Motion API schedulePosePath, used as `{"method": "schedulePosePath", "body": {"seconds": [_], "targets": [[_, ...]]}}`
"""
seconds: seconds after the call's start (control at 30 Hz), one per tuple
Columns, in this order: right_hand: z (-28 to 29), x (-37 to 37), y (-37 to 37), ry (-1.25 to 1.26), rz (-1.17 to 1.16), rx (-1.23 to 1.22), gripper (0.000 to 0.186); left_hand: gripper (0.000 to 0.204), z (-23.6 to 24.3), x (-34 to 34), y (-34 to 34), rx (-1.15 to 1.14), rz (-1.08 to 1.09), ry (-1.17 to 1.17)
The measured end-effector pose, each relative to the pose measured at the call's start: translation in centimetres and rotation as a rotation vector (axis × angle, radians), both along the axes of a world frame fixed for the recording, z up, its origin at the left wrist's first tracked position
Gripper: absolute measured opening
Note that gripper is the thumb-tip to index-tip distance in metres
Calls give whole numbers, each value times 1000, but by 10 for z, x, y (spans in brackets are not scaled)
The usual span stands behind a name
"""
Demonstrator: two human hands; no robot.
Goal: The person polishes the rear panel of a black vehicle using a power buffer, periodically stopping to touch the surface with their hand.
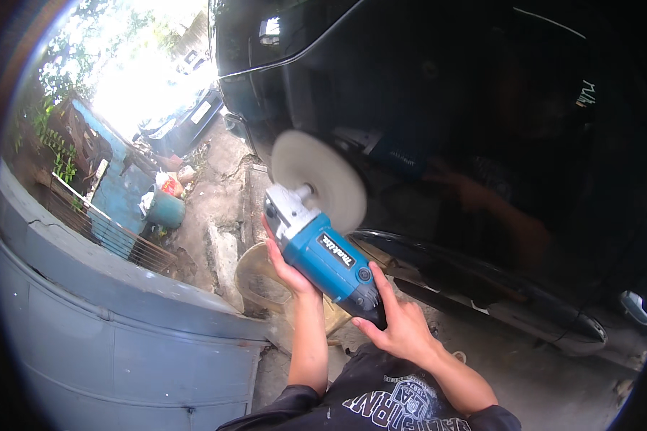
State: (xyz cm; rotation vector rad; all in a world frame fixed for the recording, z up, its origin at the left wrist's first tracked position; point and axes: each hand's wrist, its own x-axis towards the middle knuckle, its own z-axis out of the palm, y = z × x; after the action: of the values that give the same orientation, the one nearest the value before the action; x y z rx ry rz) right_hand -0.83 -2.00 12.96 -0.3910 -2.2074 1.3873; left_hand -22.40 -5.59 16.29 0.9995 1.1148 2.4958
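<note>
Both my hands hold a teal and black power polisher [327, 255] with a silver metal head, tilted across the middle of the view. My left hand [287, 267] is wrapped round it from the left, just below the metal head. At its rear black end, my right hand [401, 322] grips the body. The round off-white buffing pad [323, 176] faces the glossy black car panel [438, 93] and seems to lie against it; the pad looks blurred. The polisher and my arm are mirrored in the paint.
A grey metal gate or wall [122, 345] runs along the lower left. Behind my left arm stands a beige plastic chair [255, 276]. Farther left are a green bucket [167, 210] with rubbish, a wire rack [115, 226] and a parked dark car [183, 122].
</note>
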Motion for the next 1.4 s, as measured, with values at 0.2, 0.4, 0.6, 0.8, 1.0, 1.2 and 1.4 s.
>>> {"method": "schedulePosePath", "body": {"seconds": [0.2, 0.4, 0.6, 0.8, 1.0, 1.2, 1.4], "targets": [[13, 16, 0, 23, 4, -29, 99, 72, 21, 15, 1, -15, -36, 38], [41, 31, -5, 361, -263, 67, 107, 79, 119, 66, 37, -25, -144, 208], [41, 52, 12, 209, -148, 35, 105, 78, 91, 66, 31, -20, -129, 61], [-2, 56, 19, -4, 27, 12, 110, 74, -4, 49, 5, -81, 7, -30], [-16, 75, 15, -89, 65, -14, 112, 76, -21, 70, -2, -155, -16, 33], [7, 102, 15, 151, -41, -3, 107, 82, 62, 120, 27, -108, -1, 235], [30, 134, 20, 283, -119, -18, 104, 80, 110, 168, 46, -98, -42, 200]]}}
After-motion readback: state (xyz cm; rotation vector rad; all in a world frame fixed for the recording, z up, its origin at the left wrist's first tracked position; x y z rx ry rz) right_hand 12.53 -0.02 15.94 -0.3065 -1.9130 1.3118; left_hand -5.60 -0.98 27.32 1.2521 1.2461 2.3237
